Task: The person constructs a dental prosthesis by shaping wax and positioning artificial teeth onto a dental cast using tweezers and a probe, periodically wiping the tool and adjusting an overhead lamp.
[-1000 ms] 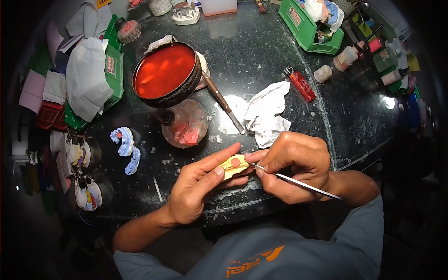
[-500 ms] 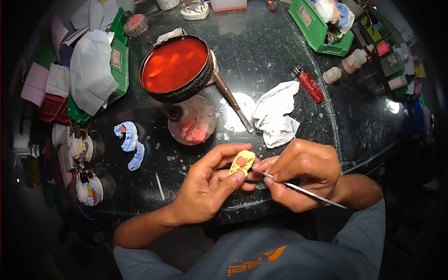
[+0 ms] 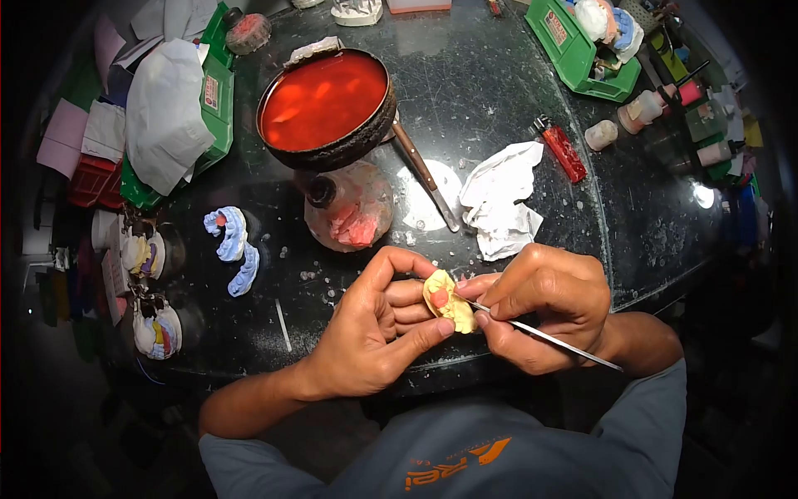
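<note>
Between the thumb and fingers of my left hand (image 3: 374, 328) sits a small yellow dental cast (image 3: 459, 313) with a pinkish-red wax patch (image 3: 440, 297) on it. My right hand (image 3: 544, 308) grips a thin metal carving tool (image 3: 557, 339) like a pen. The tool's tip is close to the cast's right side; whether it touches I cannot tell. Fingers of my right hand meet or nearly meet the cast's edge. Beyond my hands stands a dark round pan of red liquid (image 3: 324, 104), above a glass burner (image 3: 349, 208) with pink wax bits on it.
A wood-handled knife (image 3: 424, 173), crumpled white tissue (image 3: 503, 200) and red lighter (image 3: 565, 154) lie beyond my hands. Blue dental casts (image 3: 229, 241) rest at left, near mounted models (image 3: 156, 328). Green bins (image 3: 218, 108) stand at left and far right. A small jar (image 3: 601, 135) is at right.
The yellow cast has turned in my left fingers and shifted slightly right, now tilting down to the right. The right hand and tool have barely moved. The whole view has shifted a little.
</note>
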Demonstrator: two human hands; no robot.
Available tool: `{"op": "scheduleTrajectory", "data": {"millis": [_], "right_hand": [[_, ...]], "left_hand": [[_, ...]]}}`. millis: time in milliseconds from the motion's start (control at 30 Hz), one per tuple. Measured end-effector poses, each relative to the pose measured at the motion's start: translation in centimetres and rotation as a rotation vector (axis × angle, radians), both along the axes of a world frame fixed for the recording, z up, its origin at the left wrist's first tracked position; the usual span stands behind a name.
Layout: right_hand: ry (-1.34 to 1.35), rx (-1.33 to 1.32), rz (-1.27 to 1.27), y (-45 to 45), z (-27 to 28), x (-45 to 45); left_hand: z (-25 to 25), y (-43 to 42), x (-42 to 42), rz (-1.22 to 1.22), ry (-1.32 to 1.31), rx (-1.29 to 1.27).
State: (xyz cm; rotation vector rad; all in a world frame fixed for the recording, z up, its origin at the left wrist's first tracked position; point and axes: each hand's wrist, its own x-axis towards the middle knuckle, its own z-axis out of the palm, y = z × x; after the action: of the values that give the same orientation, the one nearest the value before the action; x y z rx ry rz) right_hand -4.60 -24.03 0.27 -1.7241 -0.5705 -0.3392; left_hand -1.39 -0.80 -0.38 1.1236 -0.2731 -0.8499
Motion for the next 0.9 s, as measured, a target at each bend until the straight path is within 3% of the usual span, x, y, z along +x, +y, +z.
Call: {"op": "scheduleTrajectory", "data": {"millis": [367, 900], "right_hand": [[0.036, 0.014, 0.065, 0.2, 0.1, -0.6], [0.018, -0.047, 0.077, 0.1, -0.1, -0.8]], "left_hand": [[-1.1, -0.1, 0.1, 0.026, -0.152, 0.023], [-0.9, -0.6, -0.2, 0.115, -0.136, -0.011]]}}
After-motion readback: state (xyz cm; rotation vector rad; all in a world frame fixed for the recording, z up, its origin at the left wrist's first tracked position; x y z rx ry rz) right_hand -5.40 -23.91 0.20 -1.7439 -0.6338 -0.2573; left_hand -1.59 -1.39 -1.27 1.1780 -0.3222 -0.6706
